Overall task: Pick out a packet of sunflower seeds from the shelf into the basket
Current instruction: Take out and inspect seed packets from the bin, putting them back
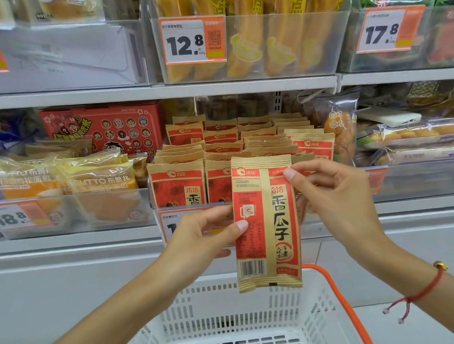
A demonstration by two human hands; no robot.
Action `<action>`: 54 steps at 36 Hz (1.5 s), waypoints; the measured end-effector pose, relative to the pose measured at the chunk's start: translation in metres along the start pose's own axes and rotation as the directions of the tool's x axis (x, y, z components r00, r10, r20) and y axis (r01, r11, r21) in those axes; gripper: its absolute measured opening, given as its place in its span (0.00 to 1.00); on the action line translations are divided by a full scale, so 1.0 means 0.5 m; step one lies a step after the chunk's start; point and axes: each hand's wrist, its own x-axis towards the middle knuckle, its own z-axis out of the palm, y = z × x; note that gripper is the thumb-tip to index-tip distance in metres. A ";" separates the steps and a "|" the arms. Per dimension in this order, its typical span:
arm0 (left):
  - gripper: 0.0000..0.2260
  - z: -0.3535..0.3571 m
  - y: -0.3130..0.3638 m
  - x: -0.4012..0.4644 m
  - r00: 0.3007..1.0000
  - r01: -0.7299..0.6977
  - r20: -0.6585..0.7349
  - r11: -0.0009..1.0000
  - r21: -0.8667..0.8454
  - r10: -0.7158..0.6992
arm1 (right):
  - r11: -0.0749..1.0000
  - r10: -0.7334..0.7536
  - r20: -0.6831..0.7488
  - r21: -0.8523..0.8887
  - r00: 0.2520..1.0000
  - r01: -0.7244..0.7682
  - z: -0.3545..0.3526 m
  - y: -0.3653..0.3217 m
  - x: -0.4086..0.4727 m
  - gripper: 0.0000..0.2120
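Note:
A red and tan packet of sunflower seeds hangs upright in front of the shelf, its back with a barcode facing me. My left hand pinches its left edge at mid height. My right hand pinches its upper right corner. Directly below stands a white slotted basket with an orange handle, and nothing shows inside it. Several more packets of the same seeds stand in rows in a clear bin on the shelf behind.
Yellow bread packs fill the bin to the left and a red box stands behind them. Bagged pastries lie to the right. The upper shelf holds long yellow bread packs and price tags.

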 end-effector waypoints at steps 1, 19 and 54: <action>0.11 0.000 -0.001 0.000 1.000 -0.003 -0.003 1.000 -0.002 0.003 | 1.000 0.005 0.003 0.005 1.000 -0.005 0.000 0.000 0.000 0.01; 0.11 -0.012 0.018 0.001 0.957 -0.163 -0.284 0.929 -0.333 0.066 | 0.991 -0.076 0.249 -0.087 0.965 0.101 0.009 0.005 -0.008 0.19; 0.14 0.005 0.032 -0.013 0.947 -0.244 -0.242 0.961 -0.128 0.209 | 0.988 0.135 0.423 -0.128 0.896 -0.088 0.017 -0.003 -0.025 0.43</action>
